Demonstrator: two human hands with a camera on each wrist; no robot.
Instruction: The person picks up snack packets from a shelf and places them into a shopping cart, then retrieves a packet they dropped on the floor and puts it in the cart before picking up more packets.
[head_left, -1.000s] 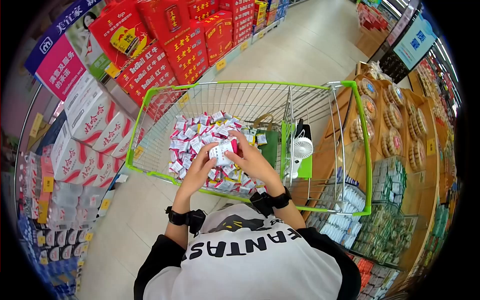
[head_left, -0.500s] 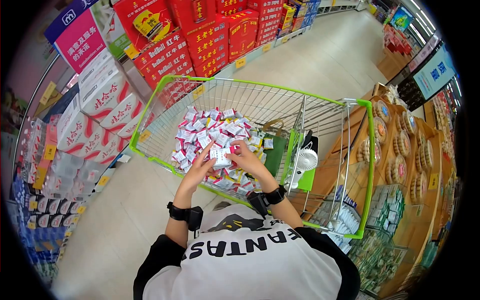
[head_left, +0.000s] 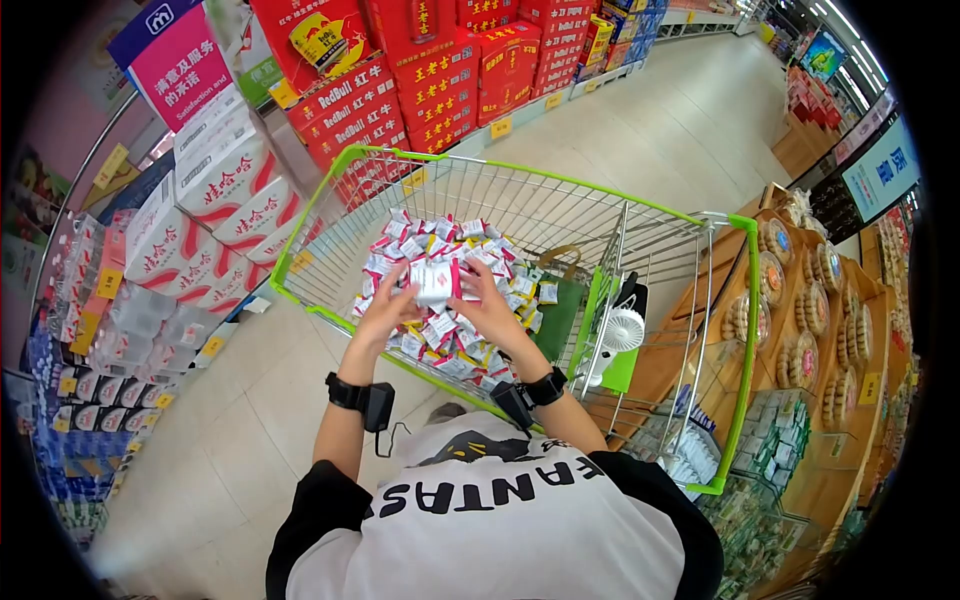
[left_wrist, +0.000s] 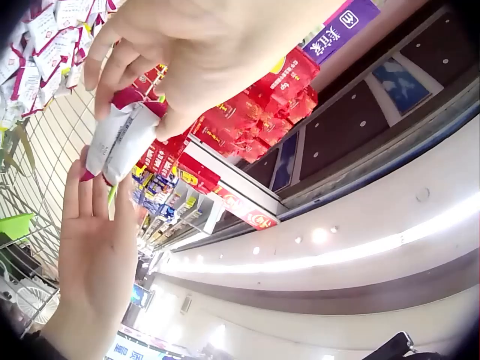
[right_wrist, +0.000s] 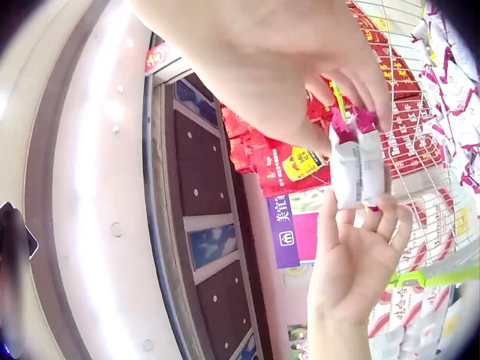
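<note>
Two small white sealed packets (right_wrist: pixel 358 169) with magenta ends lie face to face between my hands, over the cart's heap. My left hand (head_left: pixel 388 308) pinches one end with thumb and fingertips. At the other end, the thumb and fingers of my right hand (head_left: pixel 490 306) hold the magenta edge. Dark print runs down a white side of the packets in the left wrist view. Beneath both hands, a large pile of similar packets (head_left: pixel 440 335), white with magenta or yellow, fills part of the shopping cart (head_left: pixel 510 168).
A green bag (head_left: pixel 562 312) and a white handheld fan (head_left: pixel 624 328) are in the cart. Red drink boxes (head_left: pixel 430 95) and white cartons (head_left: pixel 225 175) stand to the left. On the right, a wooden shelf (head_left: pixel 800 400) carries round tubs of snacks (head_left: pixel 802 360).
The head view has turned, so the cart and shelves appear shifted right. The held packets have been turned, showing a different printed face, and both hands have risen slightly.
</note>
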